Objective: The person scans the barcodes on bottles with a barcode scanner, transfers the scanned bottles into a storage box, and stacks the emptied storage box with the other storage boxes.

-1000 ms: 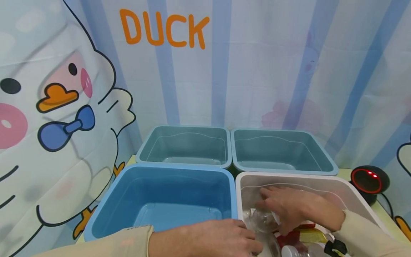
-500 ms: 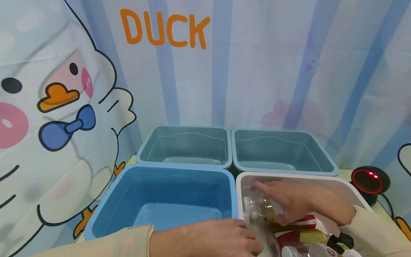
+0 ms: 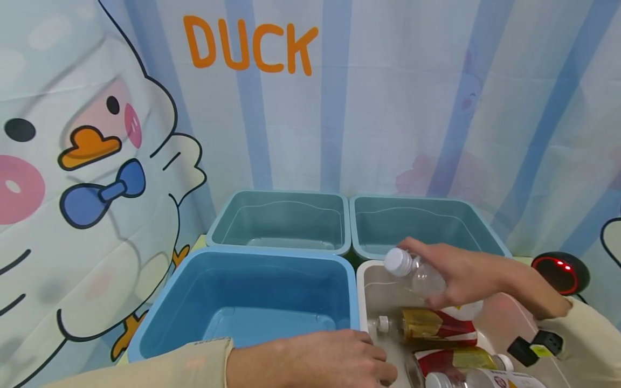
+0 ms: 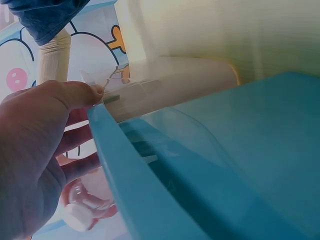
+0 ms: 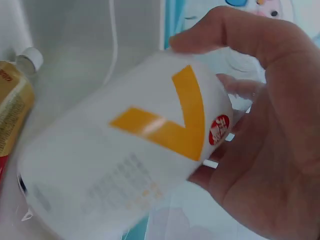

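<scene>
Bottle (image 3: pixel 427 280), white-capped, orange-marked label

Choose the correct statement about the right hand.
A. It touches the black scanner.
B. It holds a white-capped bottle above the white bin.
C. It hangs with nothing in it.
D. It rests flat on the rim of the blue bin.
B: the right hand grips a white-capped bottle lifted above the white bin, where other bottles lie.
</scene>
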{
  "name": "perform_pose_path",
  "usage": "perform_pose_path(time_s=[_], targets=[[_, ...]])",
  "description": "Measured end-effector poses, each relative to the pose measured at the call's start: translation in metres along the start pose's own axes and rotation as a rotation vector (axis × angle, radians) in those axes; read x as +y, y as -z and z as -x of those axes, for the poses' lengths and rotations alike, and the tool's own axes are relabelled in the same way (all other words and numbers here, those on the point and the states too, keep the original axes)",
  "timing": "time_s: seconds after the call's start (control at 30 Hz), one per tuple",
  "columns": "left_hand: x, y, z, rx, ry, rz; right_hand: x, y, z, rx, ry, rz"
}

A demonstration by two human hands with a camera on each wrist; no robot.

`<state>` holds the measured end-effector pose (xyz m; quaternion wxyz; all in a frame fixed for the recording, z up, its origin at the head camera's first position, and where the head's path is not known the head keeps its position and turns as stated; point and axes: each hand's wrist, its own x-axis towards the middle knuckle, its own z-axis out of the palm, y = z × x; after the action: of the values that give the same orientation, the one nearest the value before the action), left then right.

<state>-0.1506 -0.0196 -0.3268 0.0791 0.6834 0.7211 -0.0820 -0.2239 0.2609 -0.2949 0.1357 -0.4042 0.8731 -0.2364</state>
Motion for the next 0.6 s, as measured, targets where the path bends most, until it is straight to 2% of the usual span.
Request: perform_pose_path(time_s=[0.23, 0.47, 0.6], targets=[[-0.001, 0.001, -0.001, 0.008, -0.014, -0.002, 0.012, 0.019, 0.008, 0.161, 0.035, -0.03], [-0.002, 0.002, -0.001, 0.031, -0.035, -0.009, 0.022, 0.034, 0.022, 0.328, 0.008, -0.046], [-0.002, 0.002, -0.001, 0.03, -0.04, -0.013, 0.029, 0.041, 0.029, 0.368, -0.015, -0.132]])
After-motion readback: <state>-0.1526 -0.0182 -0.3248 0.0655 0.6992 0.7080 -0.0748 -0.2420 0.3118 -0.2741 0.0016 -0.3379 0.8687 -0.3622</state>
